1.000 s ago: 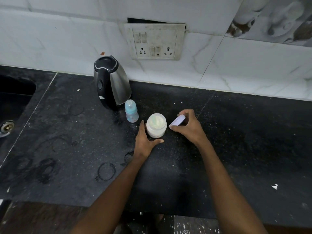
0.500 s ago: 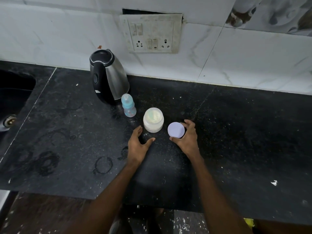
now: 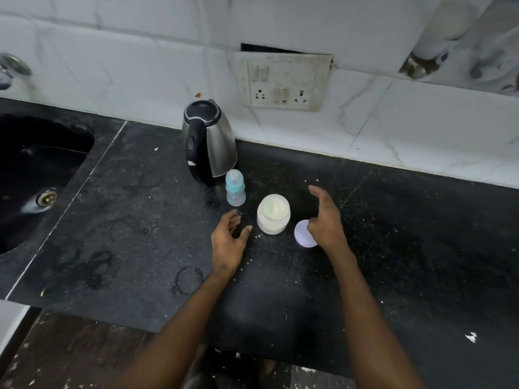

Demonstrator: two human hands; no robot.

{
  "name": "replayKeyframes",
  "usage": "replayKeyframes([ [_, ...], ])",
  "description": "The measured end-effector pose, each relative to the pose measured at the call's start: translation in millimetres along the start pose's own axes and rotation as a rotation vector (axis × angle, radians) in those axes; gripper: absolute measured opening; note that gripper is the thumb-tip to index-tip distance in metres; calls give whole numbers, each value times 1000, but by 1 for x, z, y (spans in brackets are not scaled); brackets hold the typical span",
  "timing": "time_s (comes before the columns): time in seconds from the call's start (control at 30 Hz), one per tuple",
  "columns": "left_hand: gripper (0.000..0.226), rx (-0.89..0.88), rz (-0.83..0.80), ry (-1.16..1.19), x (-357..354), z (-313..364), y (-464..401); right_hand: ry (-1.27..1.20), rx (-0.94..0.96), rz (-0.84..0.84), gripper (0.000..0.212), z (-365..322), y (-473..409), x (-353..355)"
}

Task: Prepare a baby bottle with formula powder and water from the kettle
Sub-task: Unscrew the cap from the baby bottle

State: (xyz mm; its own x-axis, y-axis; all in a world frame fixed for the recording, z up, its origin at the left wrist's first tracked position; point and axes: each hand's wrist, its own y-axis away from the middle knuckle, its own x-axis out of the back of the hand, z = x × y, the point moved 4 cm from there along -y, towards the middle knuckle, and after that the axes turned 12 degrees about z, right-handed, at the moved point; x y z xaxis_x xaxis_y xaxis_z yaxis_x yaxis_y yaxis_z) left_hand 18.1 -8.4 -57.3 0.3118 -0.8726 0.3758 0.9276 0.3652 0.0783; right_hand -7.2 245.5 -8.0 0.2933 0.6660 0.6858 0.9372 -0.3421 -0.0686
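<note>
At the far left a dark sunken sink (image 3: 42, 175) with a metal drain is cut into the black speckled stone bench (image 3: 126, 220), and a metal tap (image 3: 11, 68) pokes out from the white marble-tiled wall above it. Further along, a stainless steel electric kettle with a black lid and handle (image 3: 209, 140) stands upright at the back of the bench, close to the wall. Just in front of it, to its right, stands a small clear baby bottle with a pale blue cap (image 3: 235, 191), upright. The left hand (image 3: 229, 240) hovers low over the bench just below the bottle, fingers loosely spread and holding nothing. Beside its thumb stands an open, round white formula powder jar (image 3: 273, 214), pale powder visible inside. Its flat, round lilac lid (image 3: 303, 234) lies on the bench just right of the jar, partly covered by the right hand (image 3: 325, 220), which is relaxed with fingers apart and grips nothing. On the wall above hangs a grimy white switch and socket panel (image 3: 282, 81).
</note>
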Motion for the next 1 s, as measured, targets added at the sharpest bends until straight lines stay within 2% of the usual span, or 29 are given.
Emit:
replayKeyframes([
  [0.1, 61, -1, 30, 37, 7, 9, -20, -82, 141, 97, 63, -42, -17, -1],
  [0.17, 69, -3, 36, 42, 6, 12, -36, -124, 203, 91, 52, -70, -26, -12],
  [0.33, 96, 1, -4, -31, -8, -2, -81, -80, 266, -89, 50, -127, -31, -51],
  [0.4, 99, 23, -41, 1, -11, 2, -91, -18, 276, -188, 55, -139, -31, -68],
  [0.5, 89, 68, -90, 30, -11, 15, -99, 149, 272, -341, 75, -145, -32, -90],
  [0.57, 76, 36, -123, 6, -10, 15, -104, 207, 250, -394, 80, -145, -32, -103],
  [0.67, 50, -26, -139, -21, -4, 16, -104, 269, 252, -410, 69, -146, -28, -113],
  [0.73, 42, -30, -147, -9, 4, 16, -99, 307, 274, -399, 59, -151, -24, -115],
  [1.0, 46, 42, -102, 106, 41, -1, -48, 477, 312, -531, 52, -172, 9, -111],
])
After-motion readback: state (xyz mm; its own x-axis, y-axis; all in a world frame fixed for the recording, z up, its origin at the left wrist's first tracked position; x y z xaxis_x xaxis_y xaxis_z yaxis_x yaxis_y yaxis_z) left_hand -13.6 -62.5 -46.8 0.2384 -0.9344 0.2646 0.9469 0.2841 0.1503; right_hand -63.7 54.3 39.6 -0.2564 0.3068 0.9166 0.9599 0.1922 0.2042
